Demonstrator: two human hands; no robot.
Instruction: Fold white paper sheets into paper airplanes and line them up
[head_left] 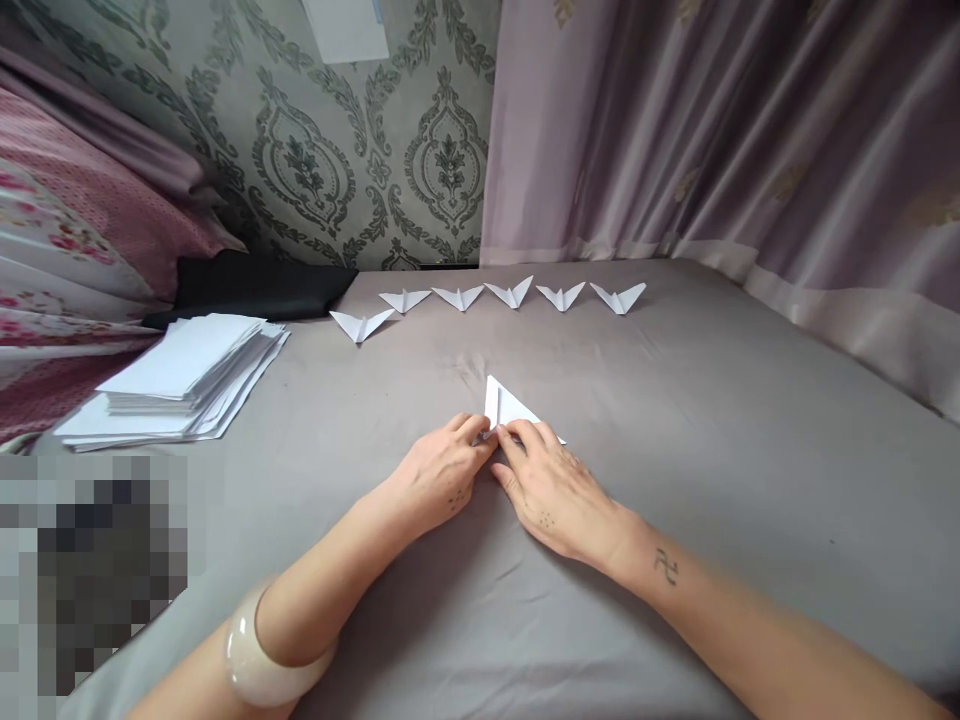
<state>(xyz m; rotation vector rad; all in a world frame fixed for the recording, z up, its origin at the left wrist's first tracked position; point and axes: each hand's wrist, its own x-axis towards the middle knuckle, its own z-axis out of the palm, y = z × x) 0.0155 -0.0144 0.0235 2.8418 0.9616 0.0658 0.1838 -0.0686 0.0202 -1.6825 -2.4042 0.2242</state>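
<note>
I'm pressing a crease into the folded white paper mid-bed with my left hand and right hand both pinching its near edge, six finished paper planes lining up behind, paper stack left waiting.

Six folded paper planes line the grey sheet beside stacked paper.

No legible text, label, brand or number on anything in view.
</note>
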